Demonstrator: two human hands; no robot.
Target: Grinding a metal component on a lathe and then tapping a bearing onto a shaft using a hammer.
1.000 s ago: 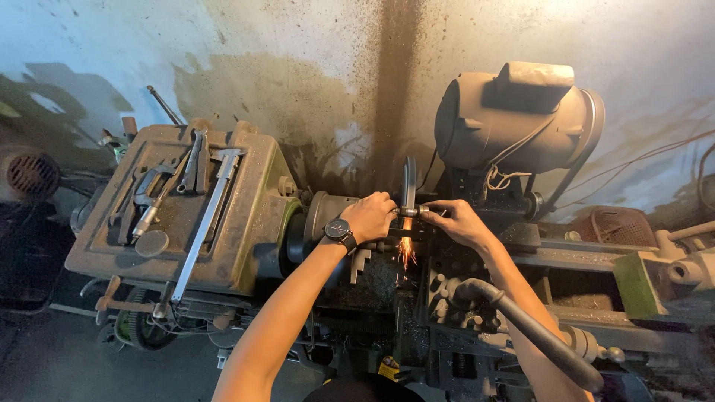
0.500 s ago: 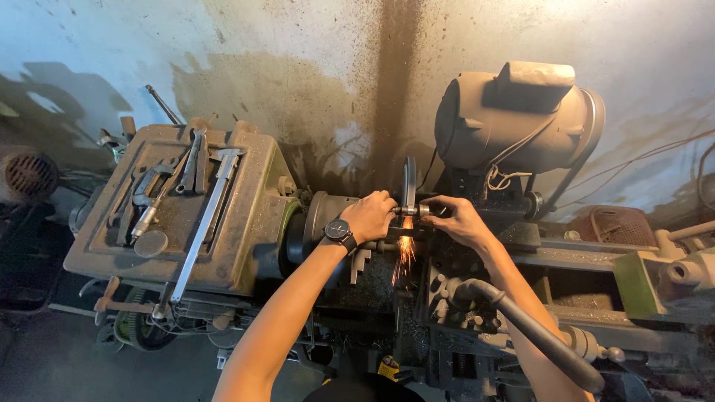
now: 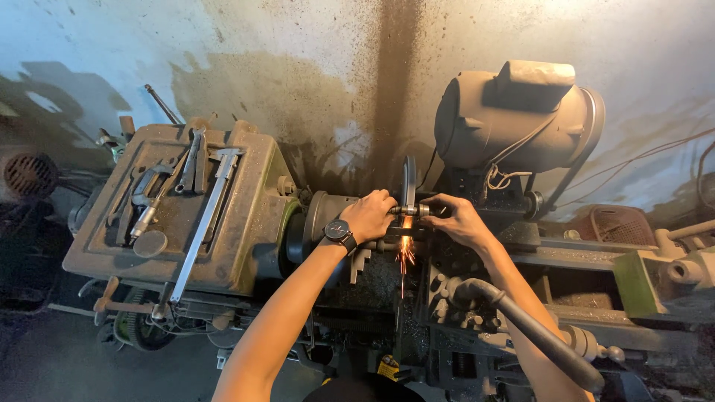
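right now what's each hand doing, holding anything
left hand: closed on the small metal piece at the grinding wheel, sparks below.
right hand: closed on the same piece's other end.

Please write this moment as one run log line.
left hand: grips small metal piece | right hand: grips same piece | grinding wheel: contact, sparks below

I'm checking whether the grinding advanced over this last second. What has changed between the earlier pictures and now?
Hardly anything. The spark stream under the thin grinding wheel is a little longer than a second ago. The left hand and right hand stay closed on the small metal piece pressed against the wheel. The tools on the lathe's top lie unmoved.
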